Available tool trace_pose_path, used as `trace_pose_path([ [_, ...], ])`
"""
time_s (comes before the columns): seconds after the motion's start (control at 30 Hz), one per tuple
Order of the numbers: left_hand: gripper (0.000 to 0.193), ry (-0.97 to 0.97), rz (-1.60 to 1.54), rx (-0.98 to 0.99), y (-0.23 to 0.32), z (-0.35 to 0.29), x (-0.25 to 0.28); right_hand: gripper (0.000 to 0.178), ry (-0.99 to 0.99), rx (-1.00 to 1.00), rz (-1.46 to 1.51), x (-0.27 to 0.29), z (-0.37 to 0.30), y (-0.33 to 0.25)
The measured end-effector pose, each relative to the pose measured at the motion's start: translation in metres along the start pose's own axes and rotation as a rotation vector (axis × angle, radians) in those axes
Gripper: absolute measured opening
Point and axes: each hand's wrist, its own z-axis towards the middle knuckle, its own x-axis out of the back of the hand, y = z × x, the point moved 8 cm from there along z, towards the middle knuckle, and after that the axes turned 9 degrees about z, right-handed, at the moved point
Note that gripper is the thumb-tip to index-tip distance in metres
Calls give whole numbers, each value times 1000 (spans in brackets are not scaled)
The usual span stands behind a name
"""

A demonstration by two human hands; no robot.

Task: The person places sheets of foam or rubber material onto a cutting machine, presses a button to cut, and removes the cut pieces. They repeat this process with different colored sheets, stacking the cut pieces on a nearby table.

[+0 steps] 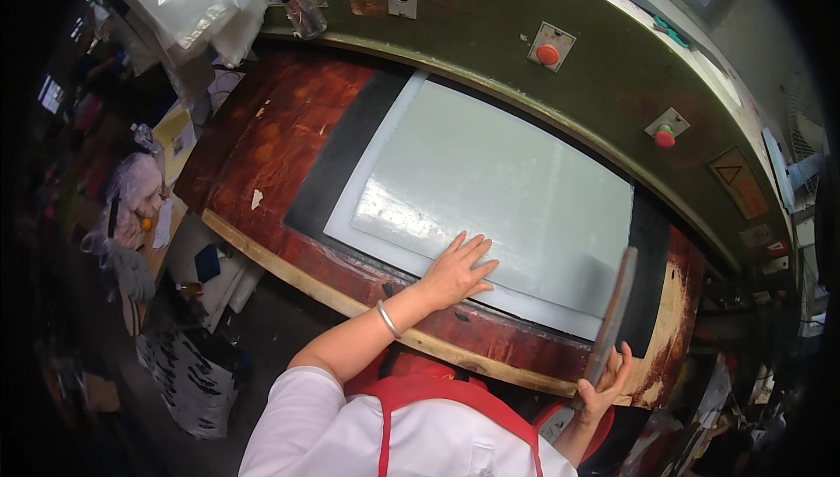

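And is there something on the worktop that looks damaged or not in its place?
Yes. The red worktop has a patchy, pale right end, where its surface seems worn away. Also, a small pale scrap lies on its left part and looks like stray litter.
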Motion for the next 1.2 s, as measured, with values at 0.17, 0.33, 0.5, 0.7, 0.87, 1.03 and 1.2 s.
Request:
trace_pose_path([
  [0.17, 37, 3, 47, 230, -86, -23, 41, 103, -182, -83, 91, -79, 20, 10],
  [0.33, 51, -126, 357, 520, -171, -53, 71, 102, -302, -143, 104, -168, 53, 24],
  [0.5, 55, -168, 229, 508, -161, -70, 65, 97, -350, -97, 104, -256, 86, 43],
  [0.7, 62, -144, 133, 568, -169, -70, 63, 86, -305, 54, -420, -345, 120, 81],
  [0.87, 70, -69, 45, 574, -173, -70, 60, 82, -169, 220, -720, -394, 108, 114],
  [1.03, 69, -79, 42, 552, -179, -62, 60, 85, -180, 288, -754, -400, 112, 120],
  [1.2, 66, -115, 74, 562, -194, -31, 50, 92, -274, 311, -764, -393, 146, 125],
])
